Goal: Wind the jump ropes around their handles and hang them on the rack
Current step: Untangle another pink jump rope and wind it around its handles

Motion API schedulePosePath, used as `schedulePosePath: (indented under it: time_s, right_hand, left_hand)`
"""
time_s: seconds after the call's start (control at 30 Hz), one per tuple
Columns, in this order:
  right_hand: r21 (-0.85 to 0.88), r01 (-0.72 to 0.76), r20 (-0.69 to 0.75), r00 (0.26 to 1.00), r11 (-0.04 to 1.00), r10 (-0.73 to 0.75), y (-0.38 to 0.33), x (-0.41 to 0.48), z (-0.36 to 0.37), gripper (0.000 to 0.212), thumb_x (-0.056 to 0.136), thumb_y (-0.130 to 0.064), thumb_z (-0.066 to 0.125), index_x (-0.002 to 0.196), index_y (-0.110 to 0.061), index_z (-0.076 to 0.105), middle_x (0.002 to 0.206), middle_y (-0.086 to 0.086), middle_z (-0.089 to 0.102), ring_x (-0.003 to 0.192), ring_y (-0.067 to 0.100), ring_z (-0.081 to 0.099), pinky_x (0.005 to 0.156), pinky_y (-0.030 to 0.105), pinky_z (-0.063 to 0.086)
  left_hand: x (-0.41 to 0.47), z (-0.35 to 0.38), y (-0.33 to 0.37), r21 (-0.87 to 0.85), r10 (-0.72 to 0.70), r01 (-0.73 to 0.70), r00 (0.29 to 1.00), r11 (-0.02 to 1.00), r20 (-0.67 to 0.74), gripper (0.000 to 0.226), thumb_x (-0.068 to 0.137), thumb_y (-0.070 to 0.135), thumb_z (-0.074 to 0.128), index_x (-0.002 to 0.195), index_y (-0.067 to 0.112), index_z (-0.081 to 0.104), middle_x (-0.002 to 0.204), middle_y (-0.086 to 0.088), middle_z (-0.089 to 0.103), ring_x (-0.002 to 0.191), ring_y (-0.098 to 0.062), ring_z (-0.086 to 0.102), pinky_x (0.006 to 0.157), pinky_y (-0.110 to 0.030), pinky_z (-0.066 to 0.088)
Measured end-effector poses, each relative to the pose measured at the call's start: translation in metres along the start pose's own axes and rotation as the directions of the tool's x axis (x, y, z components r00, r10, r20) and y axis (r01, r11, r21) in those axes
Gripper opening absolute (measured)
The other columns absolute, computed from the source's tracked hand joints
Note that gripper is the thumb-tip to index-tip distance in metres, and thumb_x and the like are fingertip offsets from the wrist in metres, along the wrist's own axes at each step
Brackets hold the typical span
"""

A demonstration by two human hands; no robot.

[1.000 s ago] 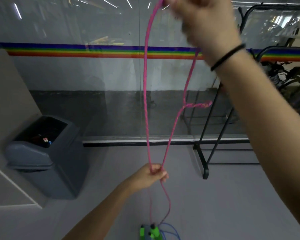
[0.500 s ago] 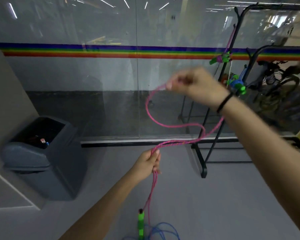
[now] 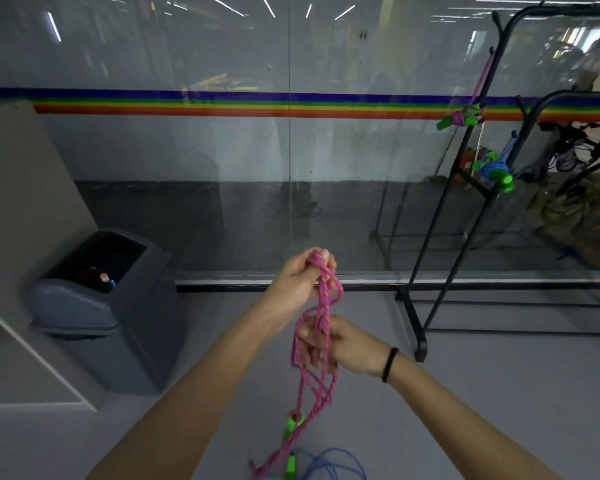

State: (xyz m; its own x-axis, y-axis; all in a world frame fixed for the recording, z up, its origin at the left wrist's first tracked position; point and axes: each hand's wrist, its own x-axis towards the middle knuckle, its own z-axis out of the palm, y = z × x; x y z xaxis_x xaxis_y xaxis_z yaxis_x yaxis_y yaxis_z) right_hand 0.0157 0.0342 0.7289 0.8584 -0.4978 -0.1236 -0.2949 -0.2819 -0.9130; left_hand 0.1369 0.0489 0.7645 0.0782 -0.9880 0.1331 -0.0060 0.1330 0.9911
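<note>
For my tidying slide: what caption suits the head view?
Left hand and right hand bunch a pink jump rope into loops; wound purple rope and blue rope hang on the black rack.

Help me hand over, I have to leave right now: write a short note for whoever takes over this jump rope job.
Left hand grips the top of the gathered pink rope loops; right hand grips them lower down.
Its green handles dangle near the floor, unwound.
Blue rope lies loose on the floor.
Done: a purple bundle and a blue bundle hang on the rack.
Left: wind and hang the pink, then the blue.
</note>
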Motion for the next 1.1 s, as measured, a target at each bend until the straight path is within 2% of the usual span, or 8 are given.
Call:
schedulePosePath:
  time_s: [0.2, 0.37, 0.57, 0.7, 0.77, 0.87, 0.97, 1.1]
  right_hand:
    - [0.308, 0.221, -0.222, 0.962, 0.925, -0.156, -0.053, 0.006, -0.012, 0.035, 0.099, -0.015, 0.034, 0.067, -0.014, 0.049, 0.052, -0.002, 0.052, 0.037, 0.006, 0.037, 0.035, 0.015, 0.024]
    - [0.348, 0.376, -0.250, 0.920, 0.859, -0.301, -0.103, 0.004, -0.022, 0.029, 0.099, -0.015, 0.033, 0.075, -0.006, 0.047, 0.063, 0.009, 0.049, 0.039, 0.002, 0.046, 0.036, 0.011, 0.033]
    - [0.245, 0.358, -0.382, 0.890, 0.901, -0.250, -0.100, 0.016, -0.021, 0.029, 0.099, -0.020, 0.038, 0.076, -0.009, 0.052, 0.066, 0.009, 0.057, 0.043, 0.010, 0.047, 0.039, 0.017, 0.037]
    - [0.411, 0.120, -0.407, 0.911, 0.904, 0.064, -0.056, 0.041, -0.037, 0.028, 0.095, -0.002, 0.033, 0.072, -0.011, 0.045, 0.062, 0.003, 0.053, 0.050, 0.011, 0.052, 0.049, 0.023, 0.050]
    - [0.095, -0.210, -0.327, 0.917, 0.973, 0.230, -0.016, 0.045, -0.048, 0.029, 0.093, -0.009, 0.040, 0.065, -0.014, 0.044, 0.059, -0.001, 0.049, 0.051, 0.013, 0.046, 0.052, 0.028, 0.044]
    - [-0.331, -0.589, -0.221, 0.808, 0.738, 0.546, 0.032, 0.032, -0.049, 0.029, 0.092, -0.039, 0.048, 0.094, -0.010, 0.054, 0.090, 0.009, 0.061, 0.071, 0.020, 0.058, 0.060, 0.028, 0.048]
    - [0.113, -0.578, 0.135, 0.815, 0.808, 0.564, 0.066, 0.004, -0.026, 0.090, 0.065, -0.079, 0.045, 0.122, -0.010, 0.049, 0.122, 0.008, 0.059, 0.102, 0.020, 0.062, 0.097, 0.038, 0.046]
    - [0.632, -0.338, 0.342, 0.929, 0.697, 0.141, 0.086, -0.020, 0.019, 0.098, 0.057, -0.077, 0.059, 0.124, -0.006, 0.048, 0.114, 0.012, 0.062, 0.108, 0.020, 0.060, 0.098, 0.032, 0.046]
  left_hand:
    - [-0.040, -0.072, -0.078, -0.014, -0.161, 0.160, 0.984, 0.987, -0.072, 0.071, 0.067, 0.048, 0.072, 0.122, 0.007, 0.054, 0.122, -0.015, 0.060, 0.102, -0.011, 0.065, 0.085, -0.022, 0.052]
    - [-0.091, -0.071, -0.196, 0.218, -0.473, 0.439, 0.869, 0.872, 0.144, 0.093, 0.052, 0.019, 0.083, 0.133, 0.012, 0.039, 0.140, 0.005, 0.047, 0.126, -0.003, 0.048, 0.104, -0.028, 0.041]
    - [-0.088, 0.028, -0.134, 0.159, -0.323, 0.291, 0.915, 0.943, 0.242, 0.026, 0.082, 0.041, 0.050, 0.073, 0.020, 0.060, 0.057, 0.014, 0.062, 0.059, 0.004, 0.053, 0.061, -0.012, 0.038]
    - [-0.079, 0.035, -0.122, -0.089, -0.347, 0.351, 0.936, 0.932, 0.055, 0.044, 0.095, 0.039, 0.043, 0.059, 0.015, 0.041, 0.041, 0.008, 0.033, 0.036, -0.005, 0.037, 0.047, -0.021, 0.041]
    - [-0.071, 0.032, -0.114, -0.242, -0.404, 0.384, 0.914, 0.891, -0.037, 0.040, 0.099, 0.026, 0.037, 0.061, 0.014, 0.037, 0.039, 0.007, 0.028, 0.031, -0.006, 0.032, 0.040, -0.020, 0.040]
    - [-0.051, 0.024, -0.100, -0.399, -0.412, 0.334, 0.903, 0.854, -0.125, 0.038, 0.100, 0.022, 0.033, 0.063, 0.015, 0.034, 0.038, 0.009, 0.028, 0.029, -0.003, 0.027, 0.032, -0.014, 0.027]
    - [-0.030, 0.014, -0.085, -0.538, -0.438, 0.289, 0.883, 0.792, -0.171, 0.037, 0.100, 0.027, 0.034, 0.064, 0.016, 0.036, 0.037, 0.010, 0.030, 0.028, -0.003, 0.028, 0.032, -0.013, 0.029]
    - [-0.007, 0.015, -0.068, -0.525, -0.428, 0.276, 0.883, 0.805, -0.192, 0.039, 0.100, 0.032, 0.034, 0.064, 0.018, 0.035, 0.034, 0.009, 0.030, 0.028, -0.003, 0.030, 0.037, -0.014, 0.034]
